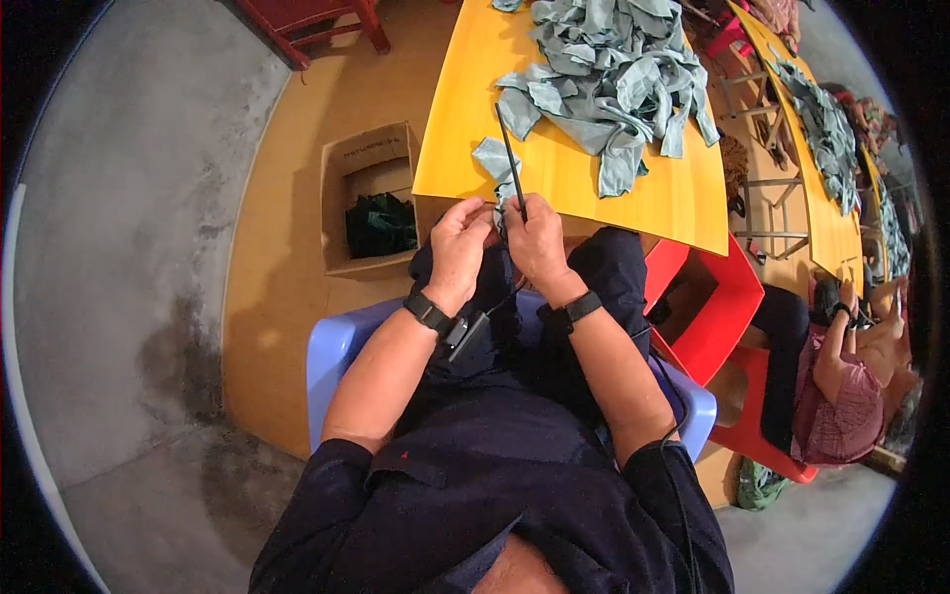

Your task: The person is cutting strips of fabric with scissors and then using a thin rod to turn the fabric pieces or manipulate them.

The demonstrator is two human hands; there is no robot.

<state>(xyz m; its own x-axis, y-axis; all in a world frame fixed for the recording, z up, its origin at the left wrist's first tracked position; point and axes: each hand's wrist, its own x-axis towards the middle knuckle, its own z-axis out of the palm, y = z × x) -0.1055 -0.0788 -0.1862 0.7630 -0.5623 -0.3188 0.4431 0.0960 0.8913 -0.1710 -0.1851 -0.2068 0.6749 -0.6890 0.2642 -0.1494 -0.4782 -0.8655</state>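
Note:
Both of my hands are close together at the near edge of the yellow table, above my lap. My left hand (460, 249) is closed, its fingertips pinching the lower end of a small grey-green cloth piece (494, 158), whose upper part lies on the table edge. My right hand (537, 243) is closed around a thin black stick (510, 148) that points up and away over the tabletop. Its fingers also come against the cloth; whether they grip it I cannot tell. A big heap of grey-green cloth pieces (618, 74) covers the far part of the table (584, 198).
A cardboard box (336, 223) with dark green cloth stands on the floor left of the table. At my right is a red plastic stool (717, 307). Another person (841, 396) sits further right at a second yellow table (836, 238) with similar cloth.

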